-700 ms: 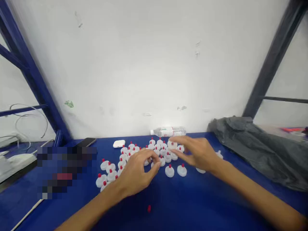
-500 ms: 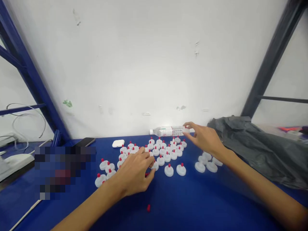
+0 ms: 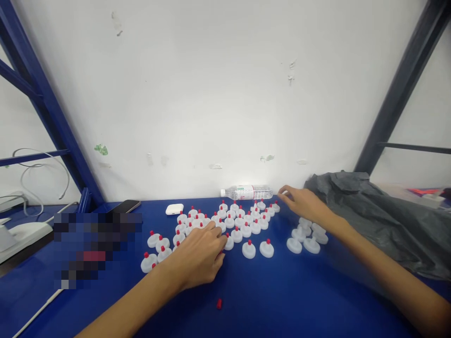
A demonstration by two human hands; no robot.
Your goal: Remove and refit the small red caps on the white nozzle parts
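Observation:
White round plastic caps with small red tips [image 3: 245,230] stand in a large cluster on the blue table. My left hand [image 3: 200,253] rests over the cluster's near side, fingers curled in, with a bit of a small red tip showing between thumb and forefinger. Just beyond the cluster's right end is my right hand [image 3: 301,203], holding nothing, its fingers loosely apart. The nearest piece to its fingertips is a red-tipped cap [image 3: 276,207]. Several white caps without red tips [image 3: 294,245] form a group below my right forearm. A loose red tip [image 3: 219,303] lies near the front.
A clear labelled bottle [image 3: 246,192] lies along the wall. A white case [image 3: 174,209] and a phone [image 3: 126,206] are at the back left. Dark grey plastic sheeting [image 3: 373,220] covers the right side. A white cable [image 3: 38,312] runs at the left.
My right hand has lowered a red-tipped cap to the cluster's right end and let go of it, drawing slightly right. My left hand has stayed nearly in place.

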